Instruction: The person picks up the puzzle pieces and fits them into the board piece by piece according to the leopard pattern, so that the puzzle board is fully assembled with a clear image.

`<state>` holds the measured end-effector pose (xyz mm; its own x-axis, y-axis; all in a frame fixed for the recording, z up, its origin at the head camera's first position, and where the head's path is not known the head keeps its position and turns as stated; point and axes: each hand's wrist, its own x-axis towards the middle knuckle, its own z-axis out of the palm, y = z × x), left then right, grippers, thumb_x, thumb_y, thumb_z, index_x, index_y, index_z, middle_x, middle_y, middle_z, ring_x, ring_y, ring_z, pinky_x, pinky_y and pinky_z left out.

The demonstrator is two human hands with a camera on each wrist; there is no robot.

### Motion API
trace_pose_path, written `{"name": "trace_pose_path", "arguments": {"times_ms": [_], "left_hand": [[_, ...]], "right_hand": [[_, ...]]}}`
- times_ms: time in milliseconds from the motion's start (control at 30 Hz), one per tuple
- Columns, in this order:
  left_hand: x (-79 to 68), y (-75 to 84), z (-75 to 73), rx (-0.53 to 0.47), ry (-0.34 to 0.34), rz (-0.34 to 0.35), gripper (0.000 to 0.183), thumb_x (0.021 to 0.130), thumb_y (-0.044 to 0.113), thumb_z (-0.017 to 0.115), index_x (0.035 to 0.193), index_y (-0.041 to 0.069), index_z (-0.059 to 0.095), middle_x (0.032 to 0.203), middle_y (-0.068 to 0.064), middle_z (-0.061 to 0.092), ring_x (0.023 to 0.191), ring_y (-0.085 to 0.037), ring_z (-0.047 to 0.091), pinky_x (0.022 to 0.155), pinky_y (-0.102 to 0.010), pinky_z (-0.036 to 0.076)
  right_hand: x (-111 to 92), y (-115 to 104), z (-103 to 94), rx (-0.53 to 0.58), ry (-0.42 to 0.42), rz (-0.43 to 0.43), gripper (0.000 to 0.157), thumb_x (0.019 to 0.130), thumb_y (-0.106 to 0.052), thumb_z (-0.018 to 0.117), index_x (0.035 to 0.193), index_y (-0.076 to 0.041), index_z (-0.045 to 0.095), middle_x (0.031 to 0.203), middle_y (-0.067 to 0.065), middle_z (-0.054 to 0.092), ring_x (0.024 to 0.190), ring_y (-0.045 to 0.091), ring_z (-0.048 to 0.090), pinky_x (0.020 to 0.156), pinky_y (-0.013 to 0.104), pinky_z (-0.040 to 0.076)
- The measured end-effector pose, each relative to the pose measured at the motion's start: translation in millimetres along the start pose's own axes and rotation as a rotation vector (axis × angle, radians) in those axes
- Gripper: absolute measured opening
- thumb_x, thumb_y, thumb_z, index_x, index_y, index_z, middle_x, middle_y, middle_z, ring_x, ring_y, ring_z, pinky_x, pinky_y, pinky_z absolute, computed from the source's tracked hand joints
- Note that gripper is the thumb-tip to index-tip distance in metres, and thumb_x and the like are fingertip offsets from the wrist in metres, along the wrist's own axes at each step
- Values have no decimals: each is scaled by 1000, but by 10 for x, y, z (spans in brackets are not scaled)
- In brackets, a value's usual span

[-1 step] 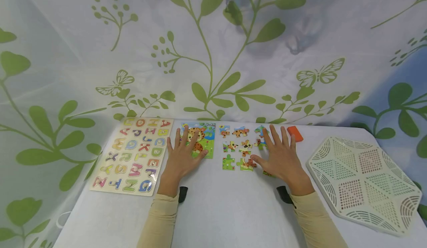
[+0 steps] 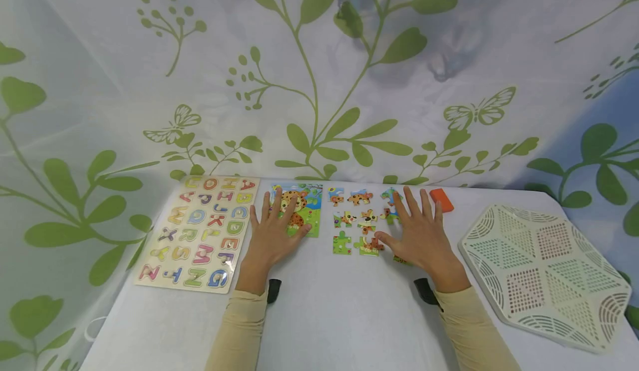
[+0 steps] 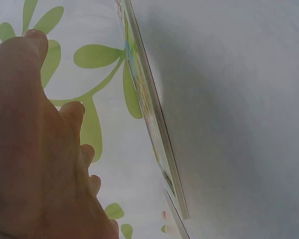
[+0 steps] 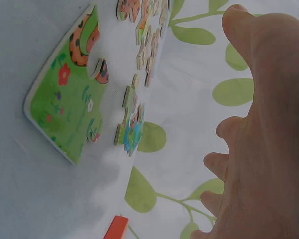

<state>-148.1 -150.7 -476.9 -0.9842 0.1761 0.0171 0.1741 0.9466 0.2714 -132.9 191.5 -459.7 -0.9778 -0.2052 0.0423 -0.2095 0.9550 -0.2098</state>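
My left hand (image 2: 272,238) is spread, its fingers overlapping a picture board (image 2: 312,204) of a spotted leopard cub in the head view. The left wrist view has that board edge-on (image 3: 147,99), with the hand (image 3: 45,149) apart from it. To the right lie several loose jigsaw pieces (image 2: 342,243) in rows, showing parts of the same leopard. Over their right-hand column my right hand (image 2: 424,238) spreads its straight fingers and hides some of them. A green corner piece (image 4: 65,104) lies flat nearest the right wrist camera. Neither hand holds anything.
At the left lies an alphabet board (image 2: 199,232) with coloured letters. An orange block (image 2: 441,200) sits at the back edge beyond the right hand. On the right rests a white hexagonal lattice basket or tray (image 2: 544,277). A leaf-patterned curtain (image 2: 319,82) rises behind the white table (image 2: 344,321).
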Motion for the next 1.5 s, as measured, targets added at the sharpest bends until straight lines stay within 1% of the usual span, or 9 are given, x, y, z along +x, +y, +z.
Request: {"name": "trace_pose_path", "arguments": {"times_ms": [233,367,600,800,967,1100,1233,1333,1500], "left_hand": [[-36,13,3,-22,26,6,82,97,67,49,164,27,24,174,-10,6,160,-40,0,121,-74,0],[-42,-15,26,-45,14,13,83,97,66,50,164,26,23,174,-11,4,160,-41,-1,122,-74,4],[-6,-99,86,-183,-11,35,97,93,63,61,166,20,14,173,-18,1,159,-45,-1,122,-72,10],[76,-159,88,-249,-2,-3,113,88,58,71,165,10,5,171,-24,-1,158,-46,-2,125,-68,11],[142,-193,66,-275,13,-52,120,85,58,75,165,8,1,170,-26,-3,159,-45,-2,127,-64,8],[118,-205,127,-279,-13,-107,123,84,60,75,165,9,-2,170,-27,-4,158,-47,0,126,-64,10],[50,-202,224,-313,-7,-159,125,83,58,78,165,6,-1,169,-29,-1,157,-48,4,126,-63,14],[19,-193,287,-328,20,-167,126,82,56,80,164,3,0,169,-29,1,157,-48,5,127,-62,14],[-2,-166,331,-321,77,-176,126,80,53,83,163,-2,4,169,-29,6,157,-47,9,128,-59,15]], "right_hand": [[-25,-6,16,16,-10,-3,104,89,-69,60,163,-7,22,171,20,13,156,51,1,120,74,2],[-35,-8,41,29,-12,-3,104,89,-69,60,163,-7,22,171,20,13,156,50,3,121,74,4],[-1,-16,77,186,-24,-64,104,91,-63,65,164,-6,17,172,19,10,157,46,6,122,70,17],[148,-29,52,386,9,-94,89,96,-42,70,160,-1,26,167,24,23,153,47,20,119,67,28],[321,-111,-12,510,19,-54,76,97,-38,70,157,-5,37,160,22,40,144,44,41,116,63,37],[479,-231,-40,581,-39,-58,72,98,-36,70,157,-7,40,156,19,47,133,43,55,108,58,47],[706,-342,29,524,-137,-89,69,98,-33,70,156,-8,42,157,18,46,139,43,48,113,58,43],[887,-399,103,440,-167,-110,66,97,-29,71,154,-9,45,156,18,47,145,43,41,118,59,36],[1107,-444,217,416,-191,-129,66,95,-26,75,152,-8,49,153,20,50,139,42,48,113,55,43]]}}
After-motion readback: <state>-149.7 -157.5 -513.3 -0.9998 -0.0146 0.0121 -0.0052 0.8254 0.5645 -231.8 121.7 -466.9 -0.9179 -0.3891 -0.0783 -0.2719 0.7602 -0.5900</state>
